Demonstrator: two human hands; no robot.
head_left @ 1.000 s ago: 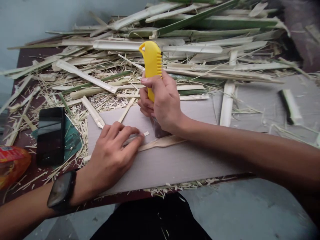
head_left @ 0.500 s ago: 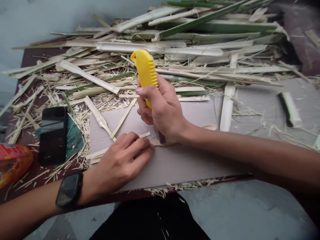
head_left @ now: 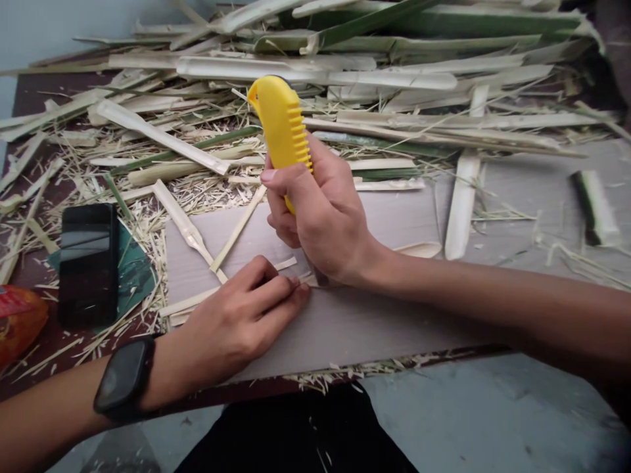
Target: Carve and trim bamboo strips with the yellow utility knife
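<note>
My right hand (head_left: 330, 210) is wrapped round a yellow utility knife (head_left: 280, 125), handle up and leaning slightly left. Below the fist, its dark blade (head_left: 319, 276) points down onto a thin pale bamboo strip (head_left: 308, 279) lying on a grey board (head_left: 369, 322). Close on the left, my left hand (head_left: 251, 309) has its fingers curled, pressing the strip's end to the board; the fingertips are partly hidden. A spoon-shaped bamboo end (head_left: 419, 249) shows just behind my right wrist. More narrow strips (head_left: 190, 302) stick out from behind my left hand.
Split bamboo pieces (head_left: 315, 71) and shavings are heaped across the back of the table. To the left lie a black phone (head_left: 87, 263) and an orange-red packet (head_left: 20, 322). A bamboo slat (head_left: 463, 203) and a short green-edged piece (head_left: 594, 209) rest on the right.
The view has shifted slightly, so the heap sits higher and the phone further left. Both hands keep nearly the same hold, with the knife still at the strip.
</note>
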